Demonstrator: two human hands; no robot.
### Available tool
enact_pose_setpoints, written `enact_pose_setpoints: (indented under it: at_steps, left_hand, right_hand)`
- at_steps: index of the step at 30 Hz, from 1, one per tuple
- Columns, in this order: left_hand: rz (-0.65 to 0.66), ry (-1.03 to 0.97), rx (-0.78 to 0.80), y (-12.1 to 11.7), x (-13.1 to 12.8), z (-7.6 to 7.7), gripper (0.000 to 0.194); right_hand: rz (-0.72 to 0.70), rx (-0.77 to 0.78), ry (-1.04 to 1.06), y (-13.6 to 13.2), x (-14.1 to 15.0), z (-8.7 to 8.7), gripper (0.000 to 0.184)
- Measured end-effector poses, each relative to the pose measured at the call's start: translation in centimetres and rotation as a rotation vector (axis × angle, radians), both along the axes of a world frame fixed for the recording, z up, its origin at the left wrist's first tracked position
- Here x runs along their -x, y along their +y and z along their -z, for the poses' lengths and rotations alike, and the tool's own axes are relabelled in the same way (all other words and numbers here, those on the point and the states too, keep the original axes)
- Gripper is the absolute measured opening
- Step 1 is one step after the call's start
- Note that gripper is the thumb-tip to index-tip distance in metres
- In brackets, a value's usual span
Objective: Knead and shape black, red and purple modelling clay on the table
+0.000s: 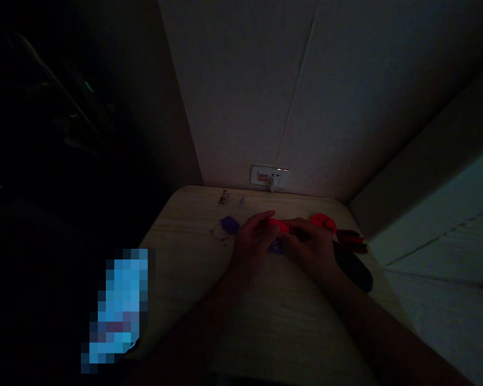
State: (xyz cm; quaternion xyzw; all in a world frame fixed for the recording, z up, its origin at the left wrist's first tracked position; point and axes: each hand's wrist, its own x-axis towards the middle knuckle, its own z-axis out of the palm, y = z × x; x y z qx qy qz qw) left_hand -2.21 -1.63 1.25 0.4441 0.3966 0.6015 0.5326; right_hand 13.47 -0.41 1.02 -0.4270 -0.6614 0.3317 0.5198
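Over the wooden table [185,268], my left hand [253,239] and my right hand [312,244] meet around a small bright red piece [279,225]. Fingers of both hands are closed on it; its exact kind is hard to make out in the dim light. Just below it, a shiny purple item [276,247] lies between the hands, partly covered. A dark purple lump [229,225] sits left of my left hand. Beyond my right hand lies a round red disc [322,222] with dark marks on it.
Dark red pieces [352,241] and a long black case-like object [353,267] lie at the table's right. A wall socket [269,176] with a plug is behind the table. A glowing, pixelated screen [121,305] shows at lower left.
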Motion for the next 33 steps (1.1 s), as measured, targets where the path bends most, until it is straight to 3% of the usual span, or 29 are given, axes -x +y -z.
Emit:
enact_pose_setpoints:
  at_steps: [6, 11, 20, 25, 33]
  left_hand:
    - [-0.032, 0.017, -0.013, 0.1, 0.07, 0.15, 0.028]
    - [-0.047, 0.01, 0.0, 0.14, 0.12, 0.28, 0.032]
    - [-0.008, -0.021, 0.044, 0.23, 0.17, -0.03, 0.028]
    - [0.018, -0.056, 0.055, 0.41, 0.13, 0.11, 0.039]
    - [-0.023, -0.006, 0.09, 0.29, 0.33, -0.2, 0.039]
  right_hand:
    - [-0.017, 0.06, 0.084, -0.13, 0.36, -0.15, 0.039]
    - [-0.05, 0.086, 0.04, 0.0, 0.22, -0.4, 0.024]
    - [-0.043, 0.169, 0.19, 0.19, 0.55, 0.13, 0.03]
    - [-0.008, 0.155, 0.218, 0.67, 0.5, 0.51, 0.038]
    - [-0.008, 0.186, 0.199, 0.39, 0.53, 0.17, 0.029]
